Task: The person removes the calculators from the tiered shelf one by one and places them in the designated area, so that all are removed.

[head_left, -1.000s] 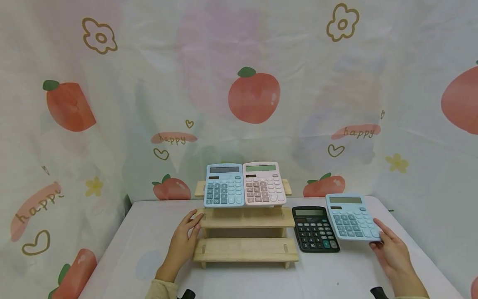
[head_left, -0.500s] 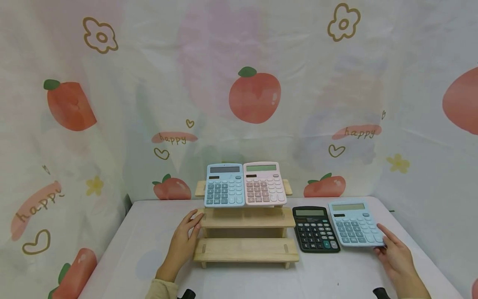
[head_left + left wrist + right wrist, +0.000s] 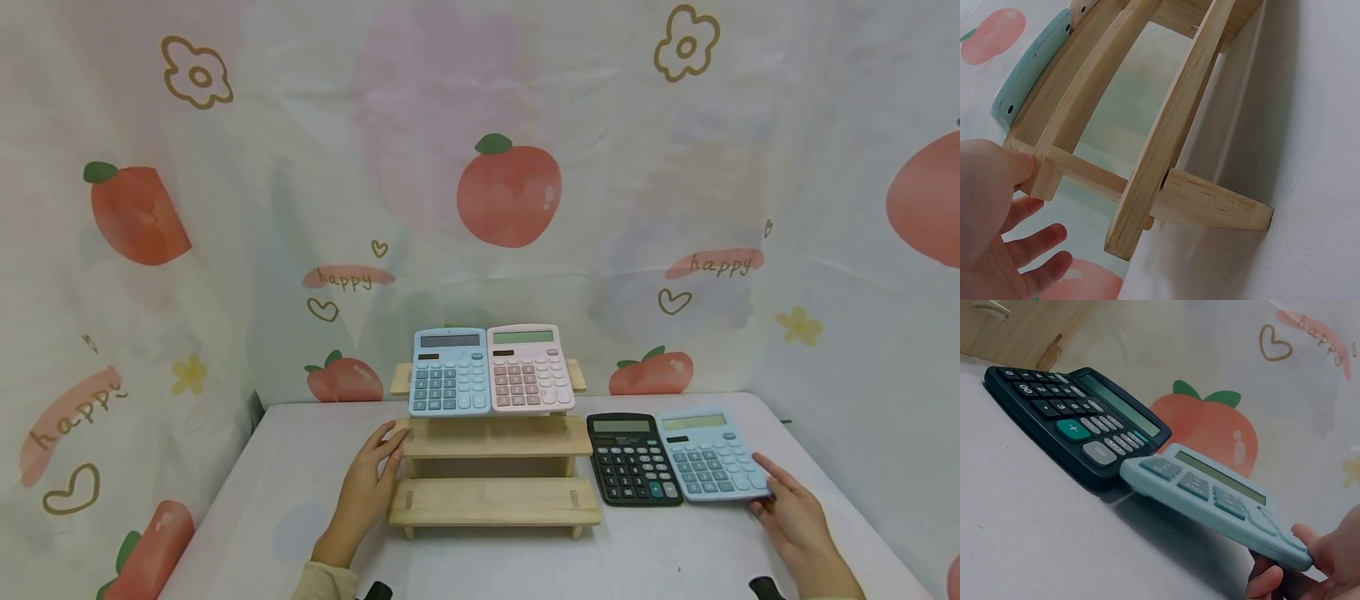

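Observation:
My right hand (image 3: 798, 517) grips a light blue calculator (image 3: 712, 458) by its near right corner, thumb at the edge and fingers underneath. In the right wrist view that calculator tilts, its left end low beside a black calculator (image 3: 1079, 419) and its held end raised over the table. My left hand (image 3: 365, 479) pinches the left end of the middle tier of a wooden stepped rack (image 3: 495, 504), thumb and forefinger on the board, as the left wrist view shows. On the rack's top tier lean another blue calculator (image 3: 450, 375) and a pink calculator (image 3: 529, 371), side by side.
The rack stands mid-table, its two lower tiers bare. Close by its right side lies the black calculator. A fruit-printed curtain (image 3: 337, 183) encloses the white table (image 3: 247, 517) at the back and sides.
My right hand has brought the blue calculator down and nearer, then slightly left against the black one. My left hand stays on the rack.

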`<state>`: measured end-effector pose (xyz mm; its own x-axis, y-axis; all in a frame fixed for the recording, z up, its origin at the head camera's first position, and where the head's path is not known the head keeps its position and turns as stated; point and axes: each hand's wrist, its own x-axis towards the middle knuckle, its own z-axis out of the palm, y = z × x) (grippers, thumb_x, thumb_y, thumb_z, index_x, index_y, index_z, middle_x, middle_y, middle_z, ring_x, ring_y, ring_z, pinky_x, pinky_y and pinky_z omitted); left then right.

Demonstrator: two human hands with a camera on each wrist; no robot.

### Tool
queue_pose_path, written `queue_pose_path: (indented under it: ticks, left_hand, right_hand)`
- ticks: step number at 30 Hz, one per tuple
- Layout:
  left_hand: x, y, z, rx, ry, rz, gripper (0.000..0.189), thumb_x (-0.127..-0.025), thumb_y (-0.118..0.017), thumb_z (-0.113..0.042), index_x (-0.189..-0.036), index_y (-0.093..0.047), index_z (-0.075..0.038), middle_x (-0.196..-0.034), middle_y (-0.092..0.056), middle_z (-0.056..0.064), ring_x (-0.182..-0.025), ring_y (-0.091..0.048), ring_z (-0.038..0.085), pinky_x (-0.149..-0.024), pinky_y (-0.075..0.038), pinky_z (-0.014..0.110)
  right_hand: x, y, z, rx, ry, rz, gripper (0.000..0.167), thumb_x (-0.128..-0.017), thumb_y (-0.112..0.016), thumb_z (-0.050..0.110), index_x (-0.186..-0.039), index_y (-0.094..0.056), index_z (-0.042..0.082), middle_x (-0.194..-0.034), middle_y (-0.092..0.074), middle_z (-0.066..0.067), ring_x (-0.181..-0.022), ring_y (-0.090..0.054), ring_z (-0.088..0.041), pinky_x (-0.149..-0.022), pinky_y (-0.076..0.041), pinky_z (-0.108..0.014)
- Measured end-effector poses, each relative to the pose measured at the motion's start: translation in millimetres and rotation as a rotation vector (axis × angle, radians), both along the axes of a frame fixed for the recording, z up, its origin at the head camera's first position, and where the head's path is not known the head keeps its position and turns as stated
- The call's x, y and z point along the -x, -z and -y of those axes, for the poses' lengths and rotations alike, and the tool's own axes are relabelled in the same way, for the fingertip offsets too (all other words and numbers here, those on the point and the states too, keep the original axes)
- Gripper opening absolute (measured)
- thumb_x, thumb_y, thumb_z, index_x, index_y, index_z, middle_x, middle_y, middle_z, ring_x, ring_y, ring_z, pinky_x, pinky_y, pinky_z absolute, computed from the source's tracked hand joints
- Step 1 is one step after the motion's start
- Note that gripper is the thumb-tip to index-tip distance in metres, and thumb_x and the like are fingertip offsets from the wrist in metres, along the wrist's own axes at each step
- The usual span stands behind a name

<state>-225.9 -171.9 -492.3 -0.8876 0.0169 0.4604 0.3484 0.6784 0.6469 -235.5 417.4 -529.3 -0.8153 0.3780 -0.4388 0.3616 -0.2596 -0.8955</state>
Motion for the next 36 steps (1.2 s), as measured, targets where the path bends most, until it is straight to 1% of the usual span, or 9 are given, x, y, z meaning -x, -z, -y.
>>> queue_pose_path:
  ticks: [3,6,15,23,29,30,32,34,36]
  left_hand:
    - [0.3,0.5,0.0,0.008,0.001,-0.021,0.034,-0.102,-0.059,-0.012,-0.134,-0.066,-0.004,-0.148,-0.055,0.018,-0.128,-0.06,0.039,-0.102,-0.049,0.059]
    - [0.6,0.9,-0.3,0.013,0.001,-0.038,0.033,-0.102,-0.059,-0.011,-0.133,-0.066,-0.003,-0.147,-0.055,0.019,-0.127,-0.06,0.04,-0.102,-0.049,0.06]
    - [0.0,0.8,-0.5,0.019,-0.003,-0.059,0.033,-0.101,-0.06,-0.011,-0.133,-0.066,-0.003,-0.146,-0.056,0.018,-0.126,-0.061,0.04,-0.1,-0.05,0.06]
    - [-0.1,0.9,-0.1,0.006,0.001,-0.032,0.033,-0.101,-0.06,-0.011,-0.133,-0.066,-0.004,-0.147,-0.056,0.017,-0.129,-0.059,0.039,-0.103,-0.049,0.06]
    - [-0.7,-0.2,0.1,0.009,0.01,-0.03,0.034,-0.102,-0.058,-0.012,-0.134,-0.065,-0.003,-0.148,-0.055,0.018,-0.128,-0.06,0.04,-0.103,-0.049,0.06]
    - [-0.7,-0.6,0.0,0.009,0.01,-0.029,0.033,-0.103,-0.058,-0.012,-0.134,-0.065,-0.004,-0.148,-0.055,0.018,-0.128,-0.06,0.04,-0.103,-0.049,0.06]
    - [-0.9,-1.4,-0.1,0.011,0.013,-0.026,0.033,-0.103,-0.057,-0.012,-0.134,-0.065,-0.004,-0.148,-0.055,0.018,-0.128,-0.06,0.04,-0.103,-0.049,0.06]
    - [-1.2,-2.3,-0.2,0.011,0.013,-0.023,0.033,-0.103,-0.057,-0.012,-0.135,-0.065,-0.004,-0.148,-0.055,0.017,-0.128,-0.06,0.039,-0.103,-0.049,0.059]
    - [-1.5,-2.9,-0.2,0.011,0.013,-0.02,0.034,-0.103,-0.057,-0.011,-0.135,-0.065,-0.004,-0.148,-0.055,0.017,-0.128,-0.06,0.039,-0.103,-0.049,0.059]
  right_hand:
    - [0.1,0.2,0.7,-0.041,-0.025,0.023,0.05,-0.112,-0.019,0.033,-0.161,-0.021,0.026,-0.17,-0.015,0.011,-0.103,-0.047,0.01,-0.079,-0.047,-0.017]
    - [-0.8,-0.8,1.5,-0.089,-0.059,0.033,0.051,-0.112,-0.017,0.033,-0.162,-0.02,0.023,-0.172,-0.01,0.005,-0.103,-0.046,0.009,-0.08,-0.047,-0.018]
    - [1.9,3.1,-0.8,-0.276,-0.103,0.071,0.052,-0.111,-0.016,0.025,-0.162,-0.019,0.014,-0.171,-0.011,-0.011,-0.098,-0.046,0.0,-0.072,-0.05,-0.021]
    - [2.9,6.0,-0.5,-0.421,-0.126,0.074,0.055,-0.107,-0.016,0.014,-0.161,-0.018,0.008,-0.168,-0.016,-0.02,-0.086,-0.048,0.004,-0.065,-0.051,-0.02]
    - [-3.4,2.5,-2.9,-0.555,-0.188,0.058,0.057,-0.103,-0.019,0.007,-0.159,-0.024,0.002,-0.161,-0.025,-0.033,-0.077,-0.047,0.007,-0.063,-0.05,-0.018]
    - [-3.7,2.6,-3.4,-0.585,-0.195,0.062,0.057,-0.102,-0.02,0.006,-0.158,-0.025,0.002,-0.16,-0.025,-0.034,-0.08,-0.047,0.006,-0.063,-0.05,-0.017]
    - [-3.2,4.7,-4.4,-0.637,-0.199,0.07,0.057,-0.102,-0.021,0.004,-0.158,-0.026,0.002,-0.159,-0.026,-0.035,-0.094,-0.056,-0.005,-0.063,-0.049,-0.015]
    - [-1.6,7.0,-4.6,-0.663,-0.198,0.082,0.058,-0.101,-0.02,0.002,-0.159,-0.024,0.004,-0.16,-0.025,-0.032,-0.122,-0.057,-0.019,-0.082,-0.055,-0.021]
    - [-0.2,10.1,-5.1,-0.669,-0.195,0.079,0.059,-0.101,-0.02,0.001,-0.16,-0.022,0.005,-0.161,-0.022,-0.032,-0.146,-0.039,-0.038,-0.104,-0.052,-0.035]
